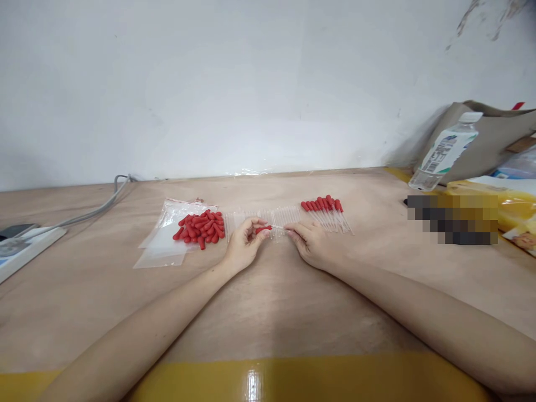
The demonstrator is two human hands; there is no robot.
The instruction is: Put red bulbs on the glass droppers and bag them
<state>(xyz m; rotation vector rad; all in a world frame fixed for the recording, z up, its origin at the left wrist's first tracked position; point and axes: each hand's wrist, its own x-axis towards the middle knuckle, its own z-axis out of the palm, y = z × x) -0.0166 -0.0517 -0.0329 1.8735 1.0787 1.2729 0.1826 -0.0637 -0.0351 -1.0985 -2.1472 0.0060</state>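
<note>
Between the thumb and fingers of my left hand [246, 241] is a red rubber dropper bulb [263, 229], its narrow end facing right. My right hand [310, 241] pinches a thin clear glass tube [280, 227], whose left end meets the bulb's mouth; how far it sits inside I cannot tell. Behind both hands lies a row of clear glass tubes [287, 214]. Left of my left hand is a heap of loose red bulbs [201, 228] on clear plastic bags [161, 254]. Beyond my right hand lie several droppers [329, 209] with red bulbs fitted on their tubes.
A water bottle [446, 151] leans against a grey bag [481, 134] at the back right. Yellow packaging [515, 201] and a blurred-out dark object [456, 220] lie on the right. Grey cables [100, 209] run to a white board [37, 248] at left. A wall closes off the back.
</note>
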